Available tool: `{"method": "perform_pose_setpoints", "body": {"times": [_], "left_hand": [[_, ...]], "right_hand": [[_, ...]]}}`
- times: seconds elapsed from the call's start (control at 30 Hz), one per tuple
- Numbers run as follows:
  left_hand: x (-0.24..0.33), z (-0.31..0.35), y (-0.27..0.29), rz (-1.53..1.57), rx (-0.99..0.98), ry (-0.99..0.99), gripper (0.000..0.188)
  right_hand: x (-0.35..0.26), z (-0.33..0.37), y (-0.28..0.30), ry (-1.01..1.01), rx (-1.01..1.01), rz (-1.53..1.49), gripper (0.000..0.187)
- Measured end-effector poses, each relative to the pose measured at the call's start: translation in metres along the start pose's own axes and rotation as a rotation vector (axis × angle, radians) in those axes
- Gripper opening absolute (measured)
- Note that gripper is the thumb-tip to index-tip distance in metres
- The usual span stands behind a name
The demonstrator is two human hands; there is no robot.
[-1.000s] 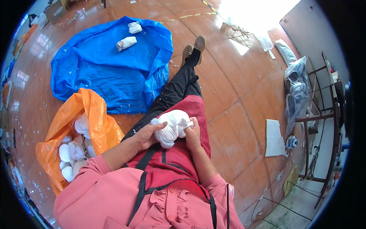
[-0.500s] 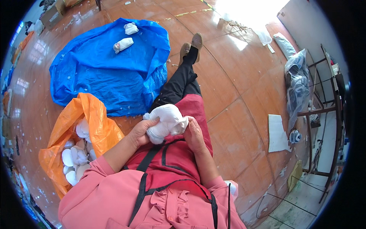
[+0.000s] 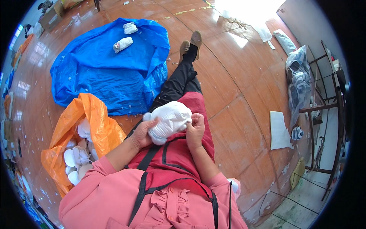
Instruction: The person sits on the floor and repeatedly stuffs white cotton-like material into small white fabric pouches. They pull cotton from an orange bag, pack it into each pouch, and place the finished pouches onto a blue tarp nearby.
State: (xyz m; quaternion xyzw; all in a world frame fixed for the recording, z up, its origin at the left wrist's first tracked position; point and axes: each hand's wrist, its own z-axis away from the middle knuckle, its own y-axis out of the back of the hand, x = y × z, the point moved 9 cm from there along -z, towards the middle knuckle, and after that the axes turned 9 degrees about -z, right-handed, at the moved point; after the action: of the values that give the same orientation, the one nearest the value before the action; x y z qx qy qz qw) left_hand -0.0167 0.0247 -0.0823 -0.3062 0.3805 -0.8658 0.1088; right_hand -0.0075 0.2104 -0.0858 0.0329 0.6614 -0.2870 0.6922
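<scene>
A plump white stuffed plush piece [image 3: 170, 119] with small rounded bumps at its left end lies over my lap. My left hand [image 3: 142, 134] grips its lower left side, thumb on top and the other fingers hidden beneath. At its right end the fabric gathers to a tuft, which my right hand [image 3: 195, 130] pinches between thumb and fingers. Whether a needle or thread is in that pinch is too small to tell. Left of my lap, an orange sack [image 3: 95, 114] stands open with several white padded pieces [image 3: 81, 155] inside.
Ahead on the tiled floor a blue plastic sheet [image 3: 103, 76] is spread, bearing two white stuffed pieces [image 3: 122, 44]. My outstretched legs [image 3: 179, 82] lie beside it. On the right are a white board [image 3: 280, 131], a clear plastic bag [image 3: 298, 76] and a dark metal rack [image 3: 320, 108].
The plush piece has turned, so its rounded side faces up more. My right hand has shifted slightly up and right, its fingers curled closer around the gathered end. My left hand keeps its grip.
</scene>
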Motion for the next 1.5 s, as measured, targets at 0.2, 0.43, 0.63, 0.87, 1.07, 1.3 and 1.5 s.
{"method": "perform_pose_setpoints", "body": {"times": [0.2,0.43,0.63,0.87,1.07,1.3,1.5], "left_hand": [[-0.023,0.021,-0.027,-0.317,-0.229,0.060,0.058],[0.001,0.025,-0.022,-0.462,-0.043,-0.128,0.056],[0.017,0.024,-0.016,-0.223,-0.092,-0.252,0.054],[0.055,0.033,0.008,-0.862,0.019,-0.377,0.034],[0.062,0.036,-0.009,-1.294,-0.016,-0.717,0.026],[0.071,0.032,-0.006,-1.469,-0.141,-0.789,0.022],[0.072,0.029,0.002,-1.550,-0.066,-0.888,0.020]], "right_hand": [[0.009,0.007,0.039,0.117,0.171,-0.014,0.021],[0.012,0.011,0.008,-0.279,0.040,-0.374,0.007],[0.015,0.017,-0.013,-0.376,-0.144,-0.528,0.015],[0.003,0.037,-0.043,-0.722,-0.372,-0.737,0.036],[0.029,0.045,-0.037,-0.796,-0.564,-0.934,0.036],[0.025,0.056,-0.044,-0.751,-0.707,-0.880,0.047],[0.015,0.068,-0.056,-0.850,-0.792,-0.885,0.056]]}}
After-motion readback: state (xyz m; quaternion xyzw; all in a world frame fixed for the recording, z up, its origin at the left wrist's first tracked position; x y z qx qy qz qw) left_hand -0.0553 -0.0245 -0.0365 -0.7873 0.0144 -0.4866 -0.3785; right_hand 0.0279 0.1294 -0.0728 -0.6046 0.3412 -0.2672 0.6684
